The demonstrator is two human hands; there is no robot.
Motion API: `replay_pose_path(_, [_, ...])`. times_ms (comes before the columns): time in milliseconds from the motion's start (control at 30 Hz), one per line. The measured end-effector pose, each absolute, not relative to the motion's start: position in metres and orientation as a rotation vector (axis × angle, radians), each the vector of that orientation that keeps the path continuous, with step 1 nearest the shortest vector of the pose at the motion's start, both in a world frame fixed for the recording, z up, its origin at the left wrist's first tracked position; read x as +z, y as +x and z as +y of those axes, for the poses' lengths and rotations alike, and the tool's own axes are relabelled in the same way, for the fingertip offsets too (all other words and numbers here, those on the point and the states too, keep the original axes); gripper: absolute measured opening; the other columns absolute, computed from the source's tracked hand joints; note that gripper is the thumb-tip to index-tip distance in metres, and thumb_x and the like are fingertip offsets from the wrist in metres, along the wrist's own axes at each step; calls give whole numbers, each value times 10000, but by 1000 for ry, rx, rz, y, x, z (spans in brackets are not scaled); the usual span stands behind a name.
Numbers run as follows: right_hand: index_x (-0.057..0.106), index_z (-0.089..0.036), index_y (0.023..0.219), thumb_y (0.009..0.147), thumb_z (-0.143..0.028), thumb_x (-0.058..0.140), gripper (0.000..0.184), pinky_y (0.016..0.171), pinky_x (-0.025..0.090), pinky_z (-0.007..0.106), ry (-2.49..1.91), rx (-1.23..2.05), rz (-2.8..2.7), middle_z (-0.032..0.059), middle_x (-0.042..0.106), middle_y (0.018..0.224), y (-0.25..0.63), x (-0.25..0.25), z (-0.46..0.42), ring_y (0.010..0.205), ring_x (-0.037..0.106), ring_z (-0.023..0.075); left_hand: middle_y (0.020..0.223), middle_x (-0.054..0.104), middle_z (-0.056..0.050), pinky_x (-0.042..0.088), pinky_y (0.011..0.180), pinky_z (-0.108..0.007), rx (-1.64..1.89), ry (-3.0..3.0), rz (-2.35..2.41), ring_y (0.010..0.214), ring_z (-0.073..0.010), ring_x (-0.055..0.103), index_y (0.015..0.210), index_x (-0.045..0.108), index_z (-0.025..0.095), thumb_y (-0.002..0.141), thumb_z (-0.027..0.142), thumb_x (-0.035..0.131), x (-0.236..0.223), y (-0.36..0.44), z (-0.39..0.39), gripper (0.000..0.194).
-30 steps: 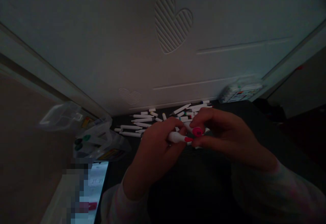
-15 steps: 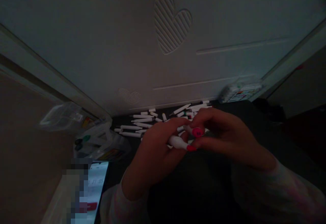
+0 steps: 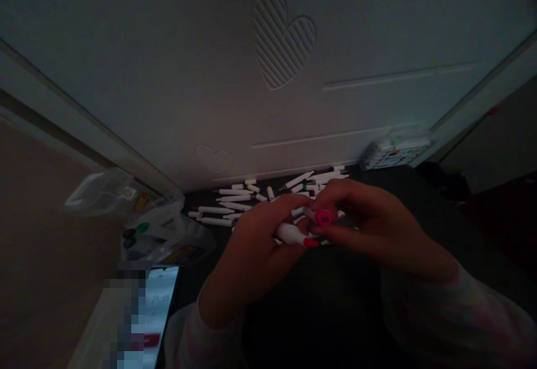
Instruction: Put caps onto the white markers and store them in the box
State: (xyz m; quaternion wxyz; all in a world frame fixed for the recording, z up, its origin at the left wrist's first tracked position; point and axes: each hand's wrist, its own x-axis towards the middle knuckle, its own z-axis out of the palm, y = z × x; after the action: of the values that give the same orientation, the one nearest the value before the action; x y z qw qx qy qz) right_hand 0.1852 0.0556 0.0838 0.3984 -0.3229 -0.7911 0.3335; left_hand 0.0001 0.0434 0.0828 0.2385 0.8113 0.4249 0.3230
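Observation:
My left hand (image 3: 255, 249) is closed around a white marker (image 3: 290, 235) whose bare red tip points right. Between the thumb and fingers of my right hand (image 3: 369, 221) is a marker cap (image 3: 324, 218), its pink-red end facing me. The cap sits just above and right of the marker's tip, apart from it. Behind both hands, several white markers (image 3: 226, 209) and loose caps lie scattered on the dark surface, partly hidden by my fingers.
At the left stands an open clear plastic case (image 3: 168, 240) with a few dark-capped markers inside. A lit phone (image 3: 157, 307) lies below it. A closed pack (image 3: 396, 151) leans at the back right, against a white panel (image 3: 285, 117) with embossed hearts.
The marker in my left hand has shifted slightly left, and the cap in my right hand has turned and moved a little left. The scattered markers have not moved.

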Motion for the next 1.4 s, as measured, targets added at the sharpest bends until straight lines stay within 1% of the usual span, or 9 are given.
replay_pose_path(233, [556,-198,870,797,-229,616,100,602,420,206,-816,793,-2013,-26,527,710,186,84,55,666,528,99,927,668,26,429,700,-192,909,2229,1142,739,-92,588,1085,558,210,809,172,510,83,0,43,283])
replay_pose_path(633, [557,-195,854,802,-224,604,76,586,411,215,-816,791,-2024,-24,518,692,185,85,55,643,515,103,875,663,32,425,694,-197,885,2201,1140,703,-93,573,1091,570,212,805,176,510,82,1,44,294])
replay_pose_path(867, [555,-183,843,801,-220,601,72,573,409,226,-829,777,-2040,-16,525,681,185,87,54,631,515,110,859,660,25,424,712,-210,852,2201,1142,733,-109,580,1105,571,211,809,189,505,83,0,44,304])
replay_pose_path(1267, [572,-189,843,787,-232,614,81,573,414,234,-842,779,-2031,-12,540,674,185,88,53,629,526,118,823,659,20,446,706,-246,829,2200,1167,715,-129,593,1109,572,248,810,208,495,85,0,42,311])
replay_pose_path(1400, [578,-189,839,784,-235,616,82,571,416,232,-845,782,-2029,-12,544,674,185,88,53,623,527,115,812,657,19,447,706,-241,823,2200,1169,702,-123,590,1099,578,236,809,201,493,85,0,42,304])
